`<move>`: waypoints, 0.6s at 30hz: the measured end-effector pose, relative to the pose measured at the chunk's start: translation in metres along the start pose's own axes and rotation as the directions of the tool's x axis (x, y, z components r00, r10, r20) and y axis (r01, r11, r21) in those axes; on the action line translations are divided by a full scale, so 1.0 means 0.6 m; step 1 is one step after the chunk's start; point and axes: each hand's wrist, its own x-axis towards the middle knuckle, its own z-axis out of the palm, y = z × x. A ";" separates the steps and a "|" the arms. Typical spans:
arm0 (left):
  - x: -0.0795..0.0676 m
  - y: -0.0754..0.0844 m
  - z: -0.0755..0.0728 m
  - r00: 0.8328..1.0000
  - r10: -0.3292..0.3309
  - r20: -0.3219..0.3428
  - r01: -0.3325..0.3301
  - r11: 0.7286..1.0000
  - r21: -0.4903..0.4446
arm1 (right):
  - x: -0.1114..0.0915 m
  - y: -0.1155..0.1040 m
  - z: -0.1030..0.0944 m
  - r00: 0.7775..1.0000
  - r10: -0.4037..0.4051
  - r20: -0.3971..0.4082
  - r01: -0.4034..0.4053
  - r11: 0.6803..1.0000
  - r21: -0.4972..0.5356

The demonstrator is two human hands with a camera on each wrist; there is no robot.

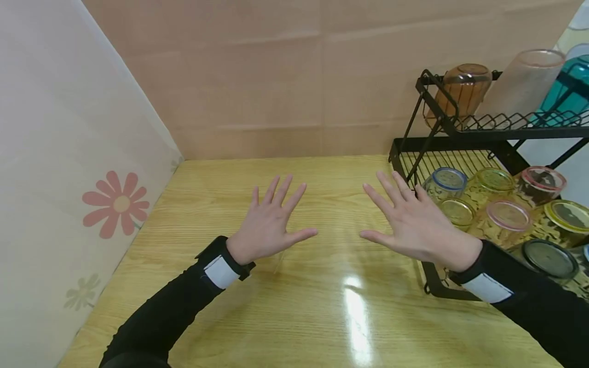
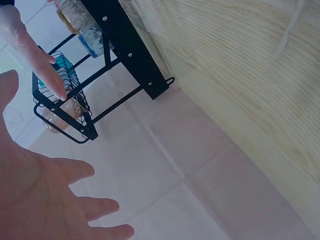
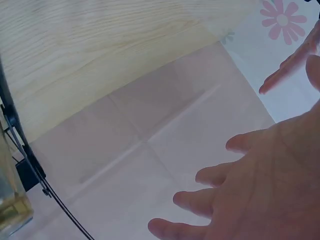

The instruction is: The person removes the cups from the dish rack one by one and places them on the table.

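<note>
My left hand (image 1: 267,225) is held out over the wooden table (image 1: 221,194), fingers spread and straight, with nothing in it. To the right, my right hand (image 1: 409,220) is spread the same way, its grasp bare too, and it overlaps the left edge of a black two-tier rack (image 1: 432,286) in the head view. Nearest to its fingers is a blue-rimmed glass (image 1: 448,181) standing upside down on the lower tier. In the left wrist view the left palm (image 2: 30,195) shows bare; the right palm (image 3: 270,185) does likewise in its own wrist view.
The lower tier bears several upturned glasses, among them a pink one (image 1: 508,217) and a yellow one (image 1: 568,217). On the upper tier stand a brown glass (image 1: 465,92), a frosted one (image 1: 522,87) and a teal one (image 1: 568,89). A flowered white sheet (image 1: 55,128) borders the left.
</note>
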 end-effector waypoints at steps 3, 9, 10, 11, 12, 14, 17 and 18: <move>-0.001 -0.001 0.000 1.000 0.001 -0.001 -0.001 1.000 -0.005 | -0.004 0.003 -0.003 1.000 0.012 0.010 -0.012 1.000 -0.002; -0.001 0.002 0.004 1.000 0.004 0.011 -0.004 1.000 -0.019 | -0.027 0.018 -0.009 0.998 0.047 0.039 -0.047 0.999 -0.002; -0.001 0.003 0.004 1.000 0.005 0.012 -0.005 1.000 -0.020 | -0.031 0.021 -0.010 0.998 0.053 0.041 -0.052 0.999 -0.003; -0.001 0.004 0.004 1.000 0.007 0.009 -0.007 1.000 -0.022 | -0.035 0.025 -0.012 0.998 0.057 0.040 -0.057 0.998 -0.007; 0.000 0.004 0.004 1.000 0.008 0.008 -0.008 1.000 -0.019 | -0.038 0.028 -0.014 0.997 0.060 0.040 -0.059 0.998 -0.016; 0.002 0.006 0.003 1.000 0.009 0.005 -0.009 1.000 -0.016 | -0.042 0.034 -0.018 0.997 0.066 0.032 -0.065 0.997 -0.029; 0.005 0.008 0.003 1.000 0.010 0.004 -0.010 1.000 -0.012 | -0.045 0.040 -0.022 0.997 0.070 0.022 -0.068 0.996 -0.050; 0.006 0.008 0.004 1.000 0.010 0.008 -0.010 1.000 -0.009 | -0.046 0.042 -0.024 0.997 0.068 0.021 -0.067 0.996 -0.057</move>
